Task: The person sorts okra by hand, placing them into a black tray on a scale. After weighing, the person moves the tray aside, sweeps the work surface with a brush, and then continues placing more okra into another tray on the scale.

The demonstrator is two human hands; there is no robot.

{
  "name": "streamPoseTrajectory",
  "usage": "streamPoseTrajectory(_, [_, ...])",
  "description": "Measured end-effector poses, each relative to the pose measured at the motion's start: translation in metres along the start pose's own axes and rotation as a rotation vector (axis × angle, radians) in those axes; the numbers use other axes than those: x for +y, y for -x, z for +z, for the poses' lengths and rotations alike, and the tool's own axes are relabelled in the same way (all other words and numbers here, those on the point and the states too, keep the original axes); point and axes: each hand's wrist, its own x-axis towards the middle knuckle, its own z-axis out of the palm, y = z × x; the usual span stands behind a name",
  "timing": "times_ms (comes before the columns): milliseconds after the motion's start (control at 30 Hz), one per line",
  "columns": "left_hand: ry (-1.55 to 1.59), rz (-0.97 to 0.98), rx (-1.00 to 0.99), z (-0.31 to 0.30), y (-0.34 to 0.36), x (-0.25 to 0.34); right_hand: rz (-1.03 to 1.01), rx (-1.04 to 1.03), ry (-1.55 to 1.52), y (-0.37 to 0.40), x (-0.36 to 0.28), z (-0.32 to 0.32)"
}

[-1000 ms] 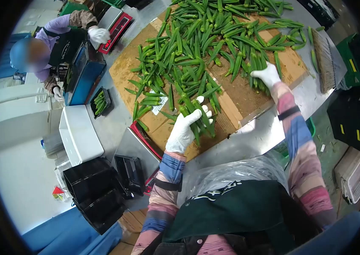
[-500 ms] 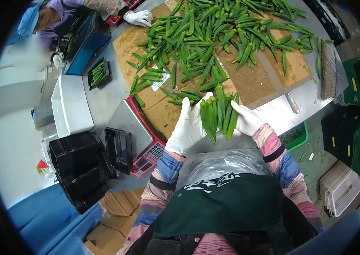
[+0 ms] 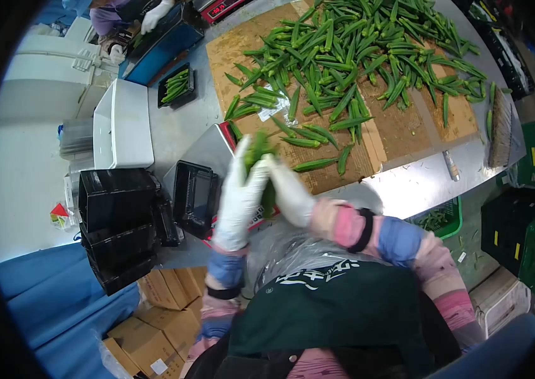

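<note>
Several green okra pods (image 3: 258,149) are bunched between my two white-gloved hands, above the near edge of the table. My left hand (image 3: 241,196) is wrapped along the left side of the bunch, thumb up. My right hand (image 3: 289,192) presses on its right side, fingers closed and slightly blurred. Just left of my hands, an empty black plastic tray (image 3: 196,197) rests by the red-edged scale (image 3: 206,151), whose keypad is mostly covered. Loose okra (image 3: 308,140) lies on the cardboard right beyond my hands, in front of a large okra pile (image 3: 343,57).
Stacked black trays (image 3: 119,208) and a white bin (image 3: 130,126) stand at the left. A filled okra tray (image 3: 177,85) sits near a co-worker's gloved hand (image 3: 155,16). A knife (image 3: 451,165) and brush (image 3: 501,129) lie at the right edge, above a green basket (image 3: 451,218).
Both my hands have moved left with the okra bunch, toward the scale, and have come closer together. The co-worker's hand has drawn back from the pile. The view has shifted.
</note>
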Motion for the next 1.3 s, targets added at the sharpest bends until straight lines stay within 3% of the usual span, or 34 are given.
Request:
streamPoseTrajectory(33, [-0.004,-0.022,0.013,-0.025,0.003,0.01,-0.012,0.061,0.113,0.004,-0.005,0.039])
streamPoseTrajectory(67, [-0.058,-0.033,0.029,-0.048,0.009,0.024,0.068,-0.026,0.093,-0.007,0.007,0.057])
streamPoseTrajectory(100, [-0.099,0.021,0.046,-0.076,0.01,0.017,0.057,-0.029,0.221,-0.031,0.044,0.07])
streamPoseTrajectory(167, [-0.056,-0.07,0.076,-0.125,0.014,0.014,0.198,-0.107,0.151,-0.043,0.057,0.112])
streamPoseTrajectory(233, [0.011,-0.06,0.029,-0.165,0.014,-0.009,0.259,-0.168,0.462,-0.063,0.084,0.125])
streamPoseTrajectory(300, [-0.129,-0.126,0.055,-0.183,0.015,-0.045,0.025,-0.229,0.819,-0.077,0.095,0.108])
streamPoseTrajectory(367, [-0.424,-0.07,0.108,-0.178,0.022,-0.075,-0.351,-0.3,1.001,-0.063,0.042,0.082])
streamPoseTrajectory(433, [-0.551,0.0,0.228,-0.169,0.029,-0.088,-0.819,-0.127,1.159,-0.065,0.033,0.025])
streamPoseTrajectory(533, [-0.176,0.052,0.513,-0.165,0.04,-0.089,-0.596,-0.11,1.85,-0.048,-0.017,-0.058])
streamPoseTrajectory(567, [-0.081,0.065,0.602,-0.171,0.044,-0.092,-0.651,-0.081,1.968,-0.038,-0.022,-0.089])
streamPoseTrajectory(633, [-0.065,0.095,0.749,-0.187,0.055,-0.1,-0.557,-0.101,2.181,-0.012,-0.031,-0.131])
streamPoseTrajectory(667, [-0.051,0.073,0.806,-0.198,0.062,-0.104,-0.404,-0.109,2.266,-0.002,-0.035,-0.148])
streamPoseTrajectory(700, [-0.036,0.05,0.857,-0.205,0.07,-0.108,-0.492,-0.121,2.24,0.002,-0.036,-0.166])
streamPoseTrajectory(767, [0.081,0.002,0.96,-0.211,0.083,-0.114,-0.427,-0.127,2.221,-0.001,-0.037,-0.184])
streamPoseTrajectory(867, [0.136,-0.121,1.063,-0.214,0.102,-0.131,-0.549,-0.038,2.062,-0.012,-0.036,-0.15])
streamPoseTrajectory(1000, [0.025,-0.15,0.838,-0.185,0.107,-0.144,-0.822,-0.2,1.839,-0.037,-0.028,-0.034])
streamPoseTrajectory(1033, [-0.027,-0.04,0.887,-0.179,0.102,-0.163,-0.888,-0.274,1.795,-0.044,-0.022,-0.004])
streamPoseTrajectory(1133, [-0.002,-0.032,0.793,-0.178,0.088,-0.15,-0.949,-0.447,1.738,-0.063,-0.001,0.064])
streamPoseTrajectory(1200, [-0.107,0.033,0.755,-0.183,0.076,-0.155,-0.972,-0.475,1.68,-0.068,0.011,0.086])
streamPoseTrajectory(1300, [-0.047,0.047,0.758,-0.192,0.077,-0.15,-0.83,-0.478,1.717,-0.055,0.01,0.067])
